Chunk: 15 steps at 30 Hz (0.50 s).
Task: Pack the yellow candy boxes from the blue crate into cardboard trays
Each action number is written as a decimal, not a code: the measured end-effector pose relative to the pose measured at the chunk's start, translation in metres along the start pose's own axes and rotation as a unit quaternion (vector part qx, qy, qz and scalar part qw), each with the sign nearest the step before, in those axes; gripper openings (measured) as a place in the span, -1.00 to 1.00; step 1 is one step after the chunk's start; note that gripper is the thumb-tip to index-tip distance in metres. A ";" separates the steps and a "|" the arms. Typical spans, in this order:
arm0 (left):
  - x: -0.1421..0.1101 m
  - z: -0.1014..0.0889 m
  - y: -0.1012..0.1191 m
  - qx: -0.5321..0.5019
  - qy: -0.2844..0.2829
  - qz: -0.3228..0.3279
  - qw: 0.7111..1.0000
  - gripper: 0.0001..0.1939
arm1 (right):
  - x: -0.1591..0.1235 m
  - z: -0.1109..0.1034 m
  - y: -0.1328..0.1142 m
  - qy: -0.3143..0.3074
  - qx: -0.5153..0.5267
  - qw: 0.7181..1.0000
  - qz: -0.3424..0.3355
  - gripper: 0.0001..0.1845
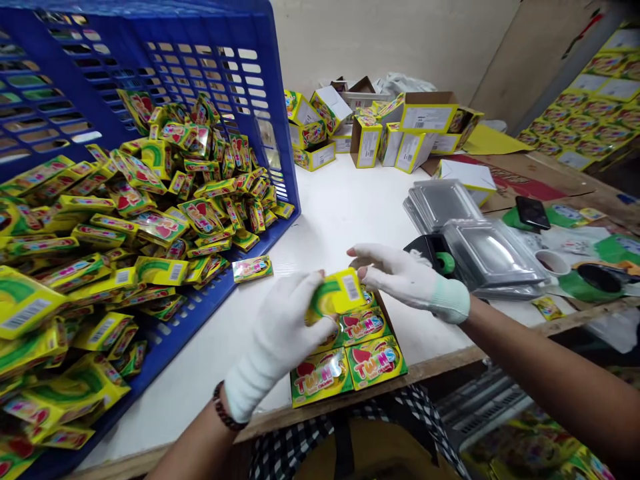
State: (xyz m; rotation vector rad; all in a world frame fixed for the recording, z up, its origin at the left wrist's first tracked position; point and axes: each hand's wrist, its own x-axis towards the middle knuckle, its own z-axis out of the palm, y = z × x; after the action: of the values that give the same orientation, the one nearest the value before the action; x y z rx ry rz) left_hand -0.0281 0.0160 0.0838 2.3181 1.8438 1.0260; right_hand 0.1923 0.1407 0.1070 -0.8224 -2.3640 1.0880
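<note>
Both my hands wear white gloves. My left hand (pixel 283 333) is closed on a small yellow-green packet (pixel 336 297), thumb over its front. My right hand (pixel 400 277) pinches the same packet's right edge. They hold it just above rows of yellow "Twins" packets (pixel 350 357) lying flat in a tray near the table's front edge. A single loose packet (pixel 253 268) lies on the white table (pixel 330 213) to the left of my hands.
A tilted blue plastic crate (pixel 215 73) at left spills several packets (pixel 125 227). Small yellow cartons (pixel 367 133) stand at the back. Clear plastic trays (pixel 470 247), a tape dispenser (pixel 433 257), a phone (pixel 533 212) and a cup (pixel 553 263) lie at right.
</note>
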 end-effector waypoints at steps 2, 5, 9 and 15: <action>0.007 0.013 0.015 -0.016 -0.014 0.014 1.000 -0.43 | -0.001 0.002 0.001 -0.034 -0.003 0.999 0.008 -0.60; 0.008 0.020 0.017 -0.067 -0.023 0.000 0.997 -0.42 | -0.008 0.003 0.015 -0.042 0.008 0.998 0.046 -0.65; 0.014 0.006 0.003 -0.171 -0.043 -0.132 0.975 -0.43 | -0.017 0.002 0.025 0.100 0.024 0.994 0.023 -0.64; 0.023 0.015 0.004 -0.114 -0.005 0.003 0.993 -0.73 | -0.015 -0.003 -0.003 0.035 -0.068 0.988 -0.135 -0.60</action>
State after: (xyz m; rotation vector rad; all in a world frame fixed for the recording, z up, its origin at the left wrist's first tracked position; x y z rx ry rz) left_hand -0.0151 0.0401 0.0843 2.1940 1.6193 1.1560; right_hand 0.2041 0.1309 0.1092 -0.5524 -2.4236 0.7843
